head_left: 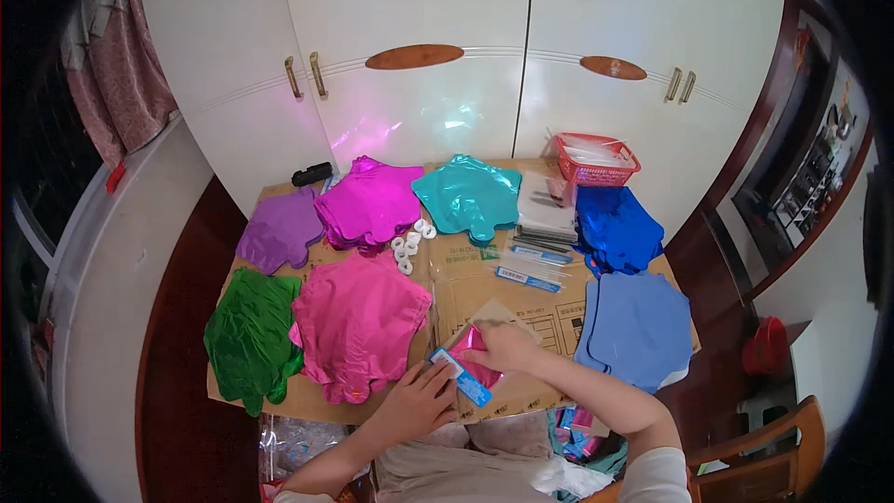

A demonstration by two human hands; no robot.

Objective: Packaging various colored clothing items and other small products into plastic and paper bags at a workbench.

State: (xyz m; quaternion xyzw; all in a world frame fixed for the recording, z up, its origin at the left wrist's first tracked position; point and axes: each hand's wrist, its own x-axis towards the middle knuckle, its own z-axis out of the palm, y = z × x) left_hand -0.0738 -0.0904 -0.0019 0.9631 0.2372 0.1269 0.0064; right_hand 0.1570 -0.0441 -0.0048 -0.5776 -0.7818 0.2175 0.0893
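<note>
At the near edge of the cardboard, my left hand [421,401] holds down a clear plastic bag by its blue printed header [463,380]. My right hand [507,348] is closed on a folded shiny pink foil balloon [482,368], which lies at the bag; how far inside it is, I cannot tell. Left of my hands spreads a stack of flat pink star-shaped foil balloons [361,321]. Beyond my right hand lie more clear bags with blue headers [528,279].
Around the cardboard [456,303] lie foil stacks: green [251,331], purple [279,231], magenta [371,200], teal [467,196], dark blue [622,228] and pale blue [640,326]. White ribbon rolls [406,247] sit mid-table. A red basket [596,172] stands far right, before white cabinets [419,0].
</note>
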